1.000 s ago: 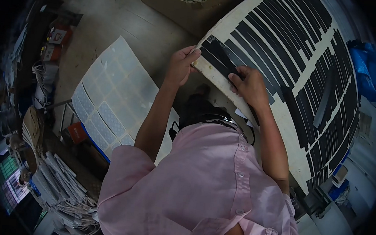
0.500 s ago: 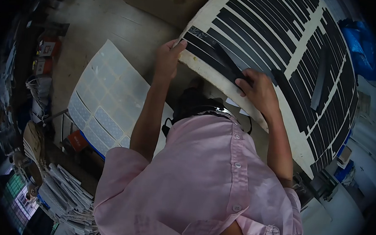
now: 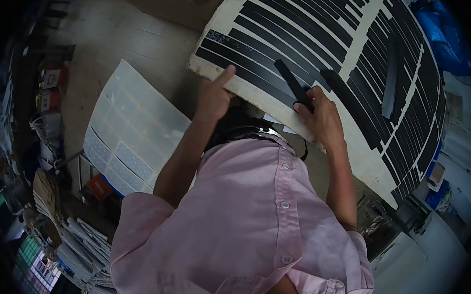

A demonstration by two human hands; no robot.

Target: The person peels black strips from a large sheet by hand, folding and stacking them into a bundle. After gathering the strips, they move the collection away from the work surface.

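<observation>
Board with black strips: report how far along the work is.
Rows of black strips covering most of the board look done. The right hand holds a dark strip; the left hand is by the board's edge. Loose strips atop the rows seem left; pale gaps, unclear.

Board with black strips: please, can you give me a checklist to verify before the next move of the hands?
1. Right hand has a grip on the held strip: ok.
2. Held strip lies in line with the rows on the board: not ok, it is slanted across them.
3. Left hand is near the board's edge: ok.
4. Left hand grips the board firmly: cannot tell, the hand is blurred.
5. Rows free of crossing strips on the far right: not ok, a loose strip lies over them.
</observation>
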